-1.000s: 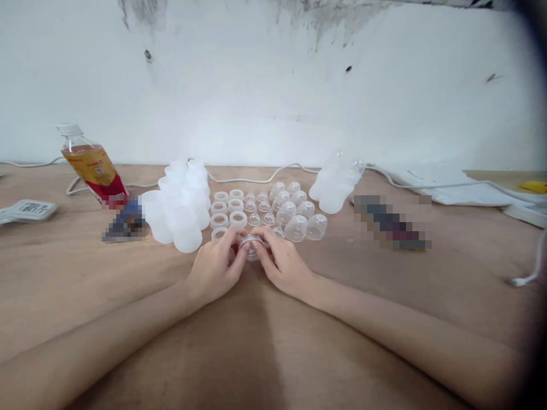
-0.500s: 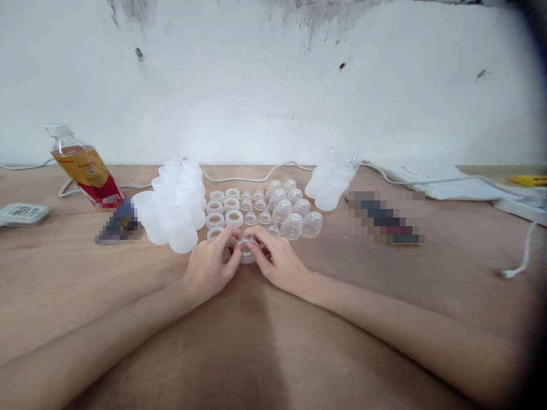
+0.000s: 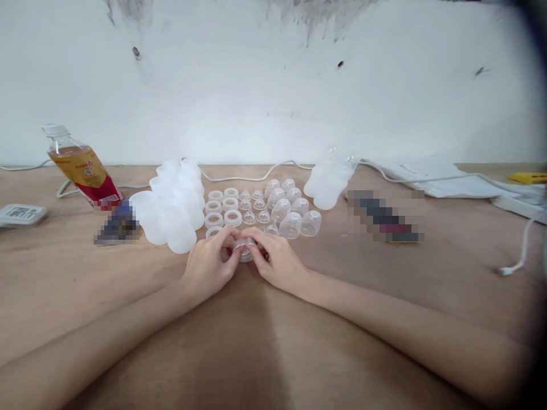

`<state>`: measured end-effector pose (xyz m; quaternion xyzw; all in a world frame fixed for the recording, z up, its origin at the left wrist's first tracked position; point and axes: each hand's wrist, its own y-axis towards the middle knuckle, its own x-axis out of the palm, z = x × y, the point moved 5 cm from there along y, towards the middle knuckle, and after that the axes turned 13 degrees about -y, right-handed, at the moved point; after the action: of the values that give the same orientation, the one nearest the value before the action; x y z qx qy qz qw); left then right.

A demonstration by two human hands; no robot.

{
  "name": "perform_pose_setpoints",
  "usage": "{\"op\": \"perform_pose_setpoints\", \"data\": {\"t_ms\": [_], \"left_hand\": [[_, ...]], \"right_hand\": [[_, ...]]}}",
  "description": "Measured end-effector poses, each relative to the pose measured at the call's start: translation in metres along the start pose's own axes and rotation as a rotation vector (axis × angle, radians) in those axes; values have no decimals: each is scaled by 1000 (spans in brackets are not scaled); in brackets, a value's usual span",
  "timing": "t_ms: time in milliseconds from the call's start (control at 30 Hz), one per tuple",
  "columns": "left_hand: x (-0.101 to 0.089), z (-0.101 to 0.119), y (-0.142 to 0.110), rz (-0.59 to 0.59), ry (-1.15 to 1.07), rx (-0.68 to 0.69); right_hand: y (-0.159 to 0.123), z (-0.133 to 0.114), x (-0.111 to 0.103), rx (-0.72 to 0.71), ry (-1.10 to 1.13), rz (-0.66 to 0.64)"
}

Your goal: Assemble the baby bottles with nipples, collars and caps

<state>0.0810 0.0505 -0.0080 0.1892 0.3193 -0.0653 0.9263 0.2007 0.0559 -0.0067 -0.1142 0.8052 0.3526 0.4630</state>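
Note:
Both hands meet at a translucent bottle collar ring [image 3: 245, 255], with clear, nipple-like material showing at its centre. My left hand [image 3: 212, 259] pinches its left side between thumb and fingers. On the opposite side my right hand [image 3: 274, 259] is closed around the edge, thumb toward me. Just beyond the hands stand rows of similar collar rings [image 3: 233, 217], small clear bottle nipples [image 3: 249, 217] and clear dome caps [image 3: 291, 225]. The fingers partly cover the nearest ring and nipple in those rows.
Frosted white bottles [image 3: 182, 230] cluster at left, with several capped bottles [image 3: 327, 191] at back right. A drink bottle [image 3: 88, 173] stands far left. Blurred flat items lie on either side. A white cable [image 3: 273, 169] runs along the wall, near a white bag [image 3: 436, 179].
The hands stay together on the ring, which has tipped slightly between the fingers. The whole view has shifted a little.

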Motion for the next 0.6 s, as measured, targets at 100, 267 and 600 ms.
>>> {"op": "perform_pose_setpoints", "data": {"t_ms": [100, 267, 600], "left_hand": [[0, 2, 0, 0, 14, 17], [0, 4, -2, 22, 42, 75], [4, 3, 0, -22, 66, 29]], "right_hand": [[0, -1, 0, 4, -26, -10], [0, -2, 0, 11, -36, -15], [0, 1, 4, 38, -37, -26]]}}
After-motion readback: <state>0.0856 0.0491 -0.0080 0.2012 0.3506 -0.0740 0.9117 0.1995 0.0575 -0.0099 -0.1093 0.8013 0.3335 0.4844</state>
